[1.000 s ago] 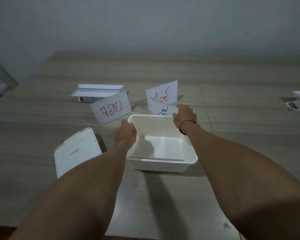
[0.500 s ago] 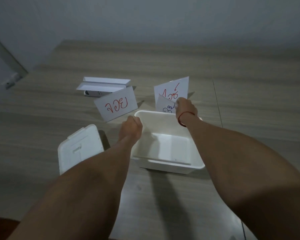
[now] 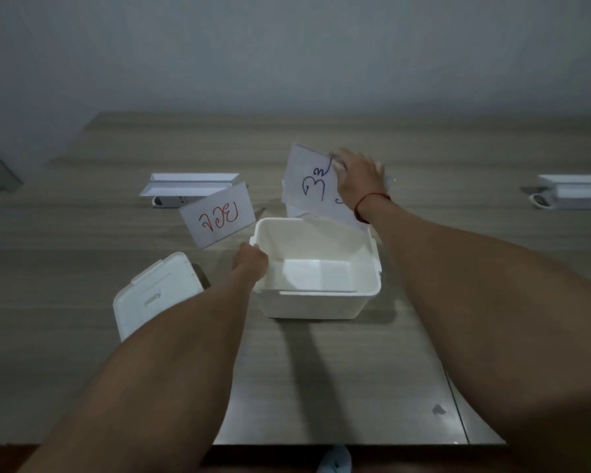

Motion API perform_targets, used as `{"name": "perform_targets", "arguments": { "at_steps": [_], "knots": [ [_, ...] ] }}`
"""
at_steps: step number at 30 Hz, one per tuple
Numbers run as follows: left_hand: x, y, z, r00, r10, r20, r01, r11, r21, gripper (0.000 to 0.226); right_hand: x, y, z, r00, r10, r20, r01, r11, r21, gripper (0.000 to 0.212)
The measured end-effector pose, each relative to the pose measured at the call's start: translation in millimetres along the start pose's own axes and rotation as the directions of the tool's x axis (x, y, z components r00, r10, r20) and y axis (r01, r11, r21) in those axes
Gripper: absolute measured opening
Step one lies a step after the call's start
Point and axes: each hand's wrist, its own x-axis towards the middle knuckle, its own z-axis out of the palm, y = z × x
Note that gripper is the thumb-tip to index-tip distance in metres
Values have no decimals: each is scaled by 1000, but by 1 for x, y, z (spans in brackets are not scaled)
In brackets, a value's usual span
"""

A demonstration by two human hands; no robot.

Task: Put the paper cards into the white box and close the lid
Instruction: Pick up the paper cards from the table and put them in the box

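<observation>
The white box (image 3: pixel 321 303) stands open in the middle of the table, nothing inside it. My left hand (image 3: pixel 249 262) grips its left rim. My right hand (image 3: pixel 359 175) holds a white card with blue writing (image 3: pixel 309 186) lifted above the box's far edge. Behind that card another white card (image 3: pixel 289 208) is mostly hidden. A card with red writing (image 3: pixel 219 216) stands tilted to the left of the box. The white lid (image 3: pixel 154 295) lies flat on the table, left of my left forearm.
A white card stand with a small device (image 3: pixel 188 189) sits behind the red card. Another white stand (image 3: pixel 574 192) is at the far right. The wooden table (image 3: pixel 321 387) has its near edge close to me; a wall lies beyond.
My right hand has lifted the blue-written card up and away from the other card behind the box. My left hand stays on the box rim.
</observation>
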Motion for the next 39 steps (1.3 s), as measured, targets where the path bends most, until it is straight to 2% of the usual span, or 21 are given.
{"name": "perform_targets", "arguments": {
  "at_steps": [2, 5, 7, 10, 12, 14, 16, 18, 20, 22, 24, 26, 29, 35, 39],
  "knots": [
    [-3, -1, 0, 1000, 8, 8, -8, 1000, -1, 42, -16, 2, 6, 988, 24, 152, -29, 999, 32, 31],
    [-2, -5, 1, 1000, -8, 6, 8, 998, -63, 45, -44, 10, 21, 915, 75, 396, -123, 988, 98, 29],
    [-1, -6, 3, 1000, -15, 2, 15, 996, -89, 45, -62, 14, 31, 832, 55, 551, -105, 993, 59, 28],
    [2, -7, 6, 1000, -1, -4, 0, 995, -96, 43, -82, 21, 51, 656, 56, 753, -109, 994, 22, 23],
    [5, -8, 7, 1000, 6, -25, -8, 994, -109, 42, -87, 23, 60, 587, 89, 804, -103, 994, -35, 26],
    [8, -9, 8, 999, 6, -44, -11, 994, -109, 42, -84, 24, 62, 564, 109, 819, -94, 993, -68, 24],
    [13, -10, 8, 998, -1, -58, -5, 995, -102, 41, -76, 26, 63, 607, 100, 789, -136, 990, -21, 19],
    [20, -7, 7, 997, -16, -73, 8, 993, -116, 41, -63, 29, 65, 718, 136, 682, -182, 983, -4, 15],
    [29, -4, 5, 995, -26, -96, 13, 991, -133, 40, -49, 29, 68, 813, 206, 544, -222, 974, -36, 21],
    [38, -1, 2, 992, -25, -122, 10, 992, -122, 38, -41, 29, 73, 879, 251, 405, -222, 968, -118, 33],
    [49, 0, -2, 990, -8, -143, -7, 994, -106, 37, -36, 28, 80, 886, 300, 353, -246, 950, -190, 53],
    [60, 0, -6, 989, -1, -150, -13, 995, -95, 38, -33, 28, 91, 843, 381, 381, -344, 925, -163, 68],
    [75, 5, -15, 979, 10, -202, -15, 1000, -24, 39, -24, 25, 102, 787, 437, 435, -430, 895, -121, 69],
    [125, 10, -51, 896, 155, -417, -75, 977, 202, 28, 2, 19, 113, 811, 443, 383, -424, 895, -138, 68],
    [156, 13, -65, 885, 276, -374, -123, 915, 385, 24, 9, 21, 129, 840, 461, 285, -429, 887, -171, 71]
  ]
}}
